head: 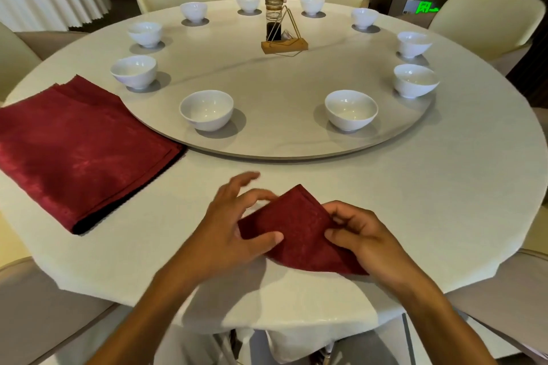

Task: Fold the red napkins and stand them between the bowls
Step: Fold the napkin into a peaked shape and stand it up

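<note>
The grip is two-handed, left hand [237, 231] and right hand [355, 234] pinching the half-folded red napkin [299, 234] on the tabletop [415, 201]; the slippery cloth could spring open if either pinch loosens.

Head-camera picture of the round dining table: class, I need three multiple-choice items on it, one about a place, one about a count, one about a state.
1. Where does the flat stack of dark red cloth napkins lie?
A. on the person's left of the table
B. on the turntable
C. on a chair

2. How many small white ceramic bowls stand on the round grey turntable?
A. six
B. ten
C. fourteen

3. What is happening with the single folded red napkin?
A. it stands between two bowls
B. both hands hold it on the table
C. it lies untouched

Answers: 1 A, the stack is at the table's left edge, partly overlapping the turntable rim. 2 B, ten bowls ring the turntable. 3 B, the left hand and right hand pinch its sides.
</note>
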{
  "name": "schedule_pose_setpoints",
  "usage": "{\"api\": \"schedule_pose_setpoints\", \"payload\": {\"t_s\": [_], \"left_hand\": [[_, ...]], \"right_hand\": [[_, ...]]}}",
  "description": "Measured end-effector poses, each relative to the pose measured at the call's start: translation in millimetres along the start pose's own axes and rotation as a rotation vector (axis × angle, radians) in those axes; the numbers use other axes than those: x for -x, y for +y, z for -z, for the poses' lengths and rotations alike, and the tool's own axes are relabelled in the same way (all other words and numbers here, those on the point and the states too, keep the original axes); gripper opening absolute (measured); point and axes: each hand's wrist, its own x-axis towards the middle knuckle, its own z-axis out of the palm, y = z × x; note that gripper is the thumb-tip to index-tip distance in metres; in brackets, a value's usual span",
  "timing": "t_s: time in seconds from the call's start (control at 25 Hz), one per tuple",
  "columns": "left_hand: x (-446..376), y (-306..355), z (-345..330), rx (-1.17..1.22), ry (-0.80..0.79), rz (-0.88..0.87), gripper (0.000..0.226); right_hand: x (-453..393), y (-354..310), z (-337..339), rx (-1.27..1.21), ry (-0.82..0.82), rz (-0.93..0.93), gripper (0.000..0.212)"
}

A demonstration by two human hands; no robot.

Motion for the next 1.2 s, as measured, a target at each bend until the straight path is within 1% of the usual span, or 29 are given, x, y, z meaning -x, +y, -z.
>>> {"api": "schedule_pose_setpoints", "payload": {"t_s": [0.04,0.08,0.12,0.16,0.24,0.28,0.32,0.36,0.4,0.44,0.48,0.52,0.56,0.6,0.68,0.72,0.76,0.8,0.84,0.92,0.96,1.0,1.04,1.08,1.12,1.2], "left_hand": [[-2,1,6,0.157,-0.116,0.045,0.038],[-2,2,10,0.315,-0.203,0.104,0.033],[-2,4,11,0.447,-0.241,0.146,0.033],[-3,6,11,0.508,-0.245,0.188,0.033],[-8,10,8,0.523,-0.238,0.297,0.026],[-13,8,4,0.479,-0.217,0.348,0.019],[-18,4,-1,0.387,-0.177,0.391,0.015],[-23,-1,-7,0.203,-0.136,0.39,0.018],[-24,-7,-14,-0.056,-0.1,0.32,0.03],[-21,-11,-22,-0.303,-0.073,0.208,0.046],[-16,-17,-31,-0.455,-0.06,0.09,0.055],[-10,-20,-39,-0.542,-0.074,0.014,0.059],[-4,-25,-47,-0.59,-0.099,-0.03,0.063],[2,-29,-53,-0.623,-0.125,-0.045,0.066],[10,-42,-63,-0.68,-0.154,-0.059,0.065],[13,-47,-65,-0.689,-0.132,-0.086,0.062],[14,-51,-66,-0.687,-0.125,-0.095,0.059],[15,-51,-66,-0.676,-0.139,-0.075,0.06],[14,-53,-67,-0.667,-0.117,-0.063,0.062],[11,-53,-69,-0.66,-0.065,-0.045,0.065],[11,-51,-70,-0.676,-0.058,-0.042,0.064],[11,-51,-70,-0.697,-0.057,-0.045,0.063],[11,-51,-70,-0.711,-0.054,-0.046,0.062],[11,-53,-70,-0.722,-0.055,-0.051,0.061],[11,-54,-69,-0.736,-0.052,-0.062,0.06],[12,-58,-71,-0.736,-0.053,-0.1,0.059]], "right_hand": [[-1,0,5,-0.005,-0.024,-0.015,0.043],[-3,-1,10,-0.004,-0.056,-0.026,0.044],[-5,-3,13,0.001,-0.09,-0.03,0.045],[-8,-7,17,0.011,-0.123,-0.035,0.047],[-20,-13,22,0.079,-0.153,-0.045,0.048],[-28,-12,23,0.161,-0.152,-0.045,0.048],[-37,-10,24,0.277,-0.142,-0.049,0.048],[-45,-7,23,0.414,-0.116,-0.058,0.047],[-51,-3,23,0.558,-0.078,-0.071,0.047],[-53,4,21,0.722,-0.008,-0.073,0.048],[-51,9,16,0.89,0.1,-0.035,0.051],[-47,14,9,1.023,0.21,0.041,0.052],[-44,19,-3,1.063,0.289,0.135,0.051],[-42,22,-18,1.059,0.313,0.219,0.047],[-43,29,-49,1.086,0.226,0.309,0.043],[-44,31,-61,1.085,0.146,0.288,0.05],[-44,35,-63,1.088,0.074,0.238,0.06],[-42,39,-57,1.111,0.015,0.164,0.064],[-39,47,-42,1.153,0.004,0.116,0.064],[-26,59,-5,1.238,0.099,0.045,0.067],[-20,62,11,1.273,0.162,-0.048,0.071],[-17,60,18,1.33,0.221,-0.104,0.075],[-17,54,13,1.362,0.265,-0.101,0.076],[-20,46,-2,1.338,0.291,-0.052,0.072],[-26,41,-22,1.294,0.281,0.012,0.067],[-36,43,-55,1.217,0.182,0.123,0.061]]}}
